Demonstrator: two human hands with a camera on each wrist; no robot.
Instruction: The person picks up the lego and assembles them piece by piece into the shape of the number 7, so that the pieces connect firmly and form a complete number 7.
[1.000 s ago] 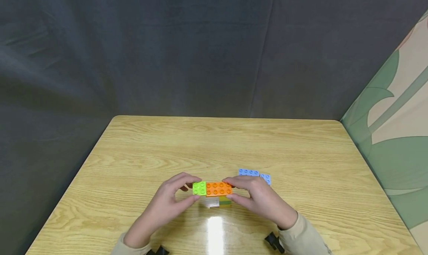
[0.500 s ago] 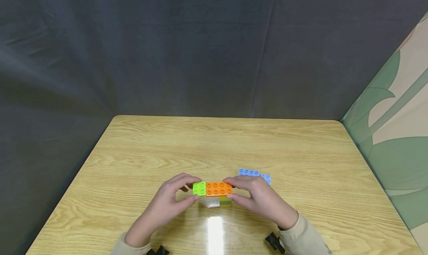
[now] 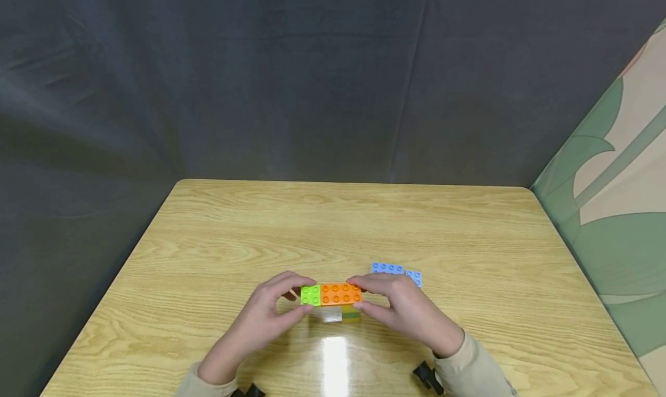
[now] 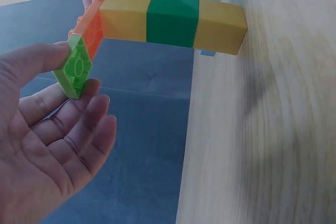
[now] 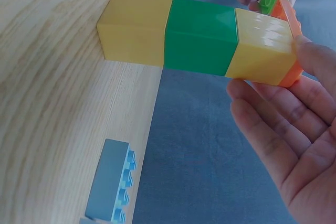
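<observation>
My left hand point(image 3: 265, 313) pinches a thin lime-green toy brick point(image 3: 310, 295) between thumb and fingers. End to end with it lies a thin orange brick point(image 3: 340, 294), on top of an upright stack. That stack has a yellow block point(image 5: 131, 30) on the table, a green block point(image 5: 201, 36) above it, and another yellow block point(image 5: 262, 45) under the orange brick. Beyond the stack's left side, the lime-green brick hangs out over open space, its hollow underside showing in the left wrist view. My right hand point(image 3: 406, 307) pinches the right end of the orange brick, thumb on the near side.
A long blue brick point(image 3: 387, 267) lies on the wooden table point(image 3: 234, 223) behind my right hand, with a shorter blue brick point(image 3: 413, 278) at its right end. Dark cloth point(image 3: 312, 96) hangs beyond the table's far edge. A patterned curtain point(image 3: 624, 241) is at the right.
My left hand and the lime-green brick have shifted very slightly toward me, along the end of the orange brick. My right hand, the stack and the blue bricks look the same.
</observation>
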